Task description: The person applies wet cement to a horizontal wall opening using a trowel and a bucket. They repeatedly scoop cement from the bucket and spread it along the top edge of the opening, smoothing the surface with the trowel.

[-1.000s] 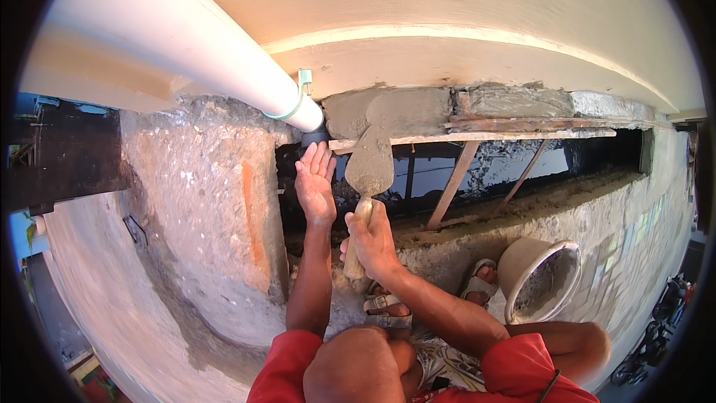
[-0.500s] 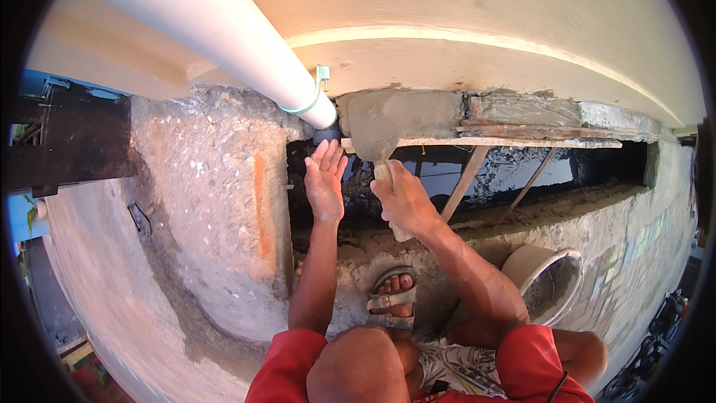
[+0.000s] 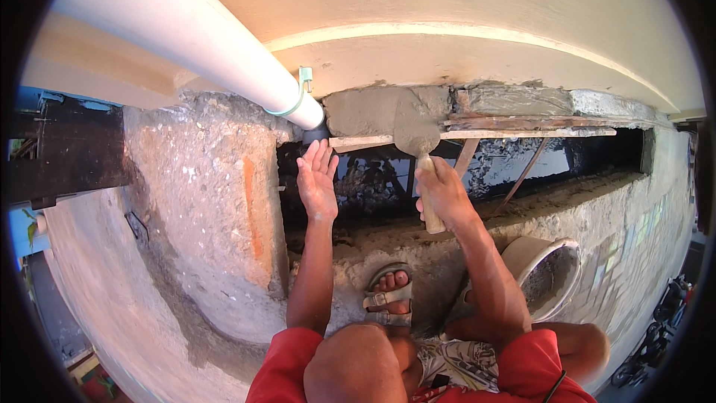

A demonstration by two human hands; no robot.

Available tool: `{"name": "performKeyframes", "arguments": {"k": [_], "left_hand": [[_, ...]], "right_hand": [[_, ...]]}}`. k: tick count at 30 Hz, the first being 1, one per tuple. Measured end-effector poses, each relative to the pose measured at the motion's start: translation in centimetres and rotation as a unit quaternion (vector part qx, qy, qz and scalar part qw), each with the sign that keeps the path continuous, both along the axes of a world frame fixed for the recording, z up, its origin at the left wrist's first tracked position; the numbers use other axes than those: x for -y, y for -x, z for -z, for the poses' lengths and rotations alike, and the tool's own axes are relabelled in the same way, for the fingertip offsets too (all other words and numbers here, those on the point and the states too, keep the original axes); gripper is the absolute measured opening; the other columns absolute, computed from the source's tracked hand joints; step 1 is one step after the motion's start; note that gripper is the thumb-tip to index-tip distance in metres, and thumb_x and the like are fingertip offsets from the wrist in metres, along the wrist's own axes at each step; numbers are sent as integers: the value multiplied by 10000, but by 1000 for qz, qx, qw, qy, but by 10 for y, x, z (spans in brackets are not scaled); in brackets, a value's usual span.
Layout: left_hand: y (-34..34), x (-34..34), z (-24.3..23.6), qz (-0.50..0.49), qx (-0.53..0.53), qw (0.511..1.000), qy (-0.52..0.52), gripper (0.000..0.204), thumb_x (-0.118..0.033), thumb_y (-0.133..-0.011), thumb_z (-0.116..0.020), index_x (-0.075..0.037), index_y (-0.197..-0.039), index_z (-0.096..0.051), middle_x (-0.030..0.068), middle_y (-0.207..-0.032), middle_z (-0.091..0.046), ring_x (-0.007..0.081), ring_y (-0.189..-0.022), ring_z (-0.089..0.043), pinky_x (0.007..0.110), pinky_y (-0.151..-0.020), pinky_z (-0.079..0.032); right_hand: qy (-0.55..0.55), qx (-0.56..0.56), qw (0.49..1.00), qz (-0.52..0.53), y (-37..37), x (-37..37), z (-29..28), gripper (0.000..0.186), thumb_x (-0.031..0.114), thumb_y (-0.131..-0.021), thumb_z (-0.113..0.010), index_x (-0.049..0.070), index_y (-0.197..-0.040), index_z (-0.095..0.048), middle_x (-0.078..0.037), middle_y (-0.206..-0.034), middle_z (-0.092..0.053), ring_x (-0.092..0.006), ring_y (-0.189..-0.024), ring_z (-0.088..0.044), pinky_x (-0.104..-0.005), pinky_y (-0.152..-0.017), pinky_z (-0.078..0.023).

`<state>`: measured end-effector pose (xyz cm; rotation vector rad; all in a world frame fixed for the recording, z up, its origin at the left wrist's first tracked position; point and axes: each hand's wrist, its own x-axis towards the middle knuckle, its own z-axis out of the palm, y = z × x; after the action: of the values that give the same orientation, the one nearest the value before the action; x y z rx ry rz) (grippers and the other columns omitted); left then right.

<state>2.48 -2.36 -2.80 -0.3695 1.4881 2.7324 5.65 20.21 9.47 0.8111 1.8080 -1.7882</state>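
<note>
My right hand (image 3: 443, 192) is wrapped round the wooden handle of a trowel (image 3: 418, 134), whose blade is coated in grey mortar. That blade lies against a band of wet mortar (image 3: 362, 113) along the foot of the wall, above the trench. My left hand (image 3: 317, 180) is held palm up with fingers stretched and nothing in it. Its fingertips are close to the dark pipe end (image 3: 316, 133) and the left end of a wooden strip (image 3: 362, 141) that runs under the mortar.
A white pipe (image 3: 246, 52) with a green clamp (image 3: 305, 78) slants down from the upper left. Below the strip, an open trench (image 3: 358, 186) holds dark water, crossed by slanted wooden sticks (image 3: 522, 175). A bucket of mortar (image 3: 531, 260) stands by my right forearm; rough concrete (image 3: 201, 194) lies left.
My right hand has slid the trowel to the right along the mortar band. My left hand stays near the pipe end, and the view has shifted slightly.
</note>
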Motion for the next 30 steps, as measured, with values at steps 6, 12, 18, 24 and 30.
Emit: {"name": "performKeyframes", "arguments": {"k": [6,12,18,24,30], "left_hand": [[3,-4,1,-8,14,1000,-7,699,-540,-1036,-323,26,-1441,-395,237,-1507,-385,343,-1405,-371,480,-1155,-307],[1,1,5,-13,14,1000,-16,699,-533,-1038,-321,32,-1444,-389,241,-1514,-375,344,-1421,-349,480,-1167,-290],[1,-1,-1,-12,16,1000,0,694,-532,-1041,-307,25,-1449,-382,239,-1518,-369,337,-1427,-342,475,-1169,-286],[2,-4,-5,-2,19,1000,11,688,-536,-1042,-300,16,-1442,-395,226,-1511,-387,328,-1414,-363,466,-1160,-296],[0,-2,-2,-1,9,1000,23,687,-549,-1037,-308,-1,-1441,-404,200,-1497,-415,322,-1391,-394,467,-1147,-314]], "right_hand": [[34,2,998,47,-31,8,8,245,261,-992,-507,67,-1133,-461,-47,-756,-512,-139,-503,-533,-313,-413,-467],[36,-1,998,48,-79,23,-3,288,224,-998,-477,5,-1178,-426,-61,-788,-506,-133,-522,-533,-302,-442,-483],[95,-93,984,119,-69,46,20,307,235,-1001,-477,35,-1228,-430,-59,-795,-521,-136,-527,-552,-294,-437,-484],[141,-146,948,244,-22,68,41,195,250,-1014,-467,74,-1094,-437,-59,-800,-516,-143,-532,-558,-304,-413,-500],[167,-139,921,323,6,78,40,171,265,-1018,-456,100,-1023,-411,-70,-815,-512,-160,-537,-554,-330,-411,-502]]}}
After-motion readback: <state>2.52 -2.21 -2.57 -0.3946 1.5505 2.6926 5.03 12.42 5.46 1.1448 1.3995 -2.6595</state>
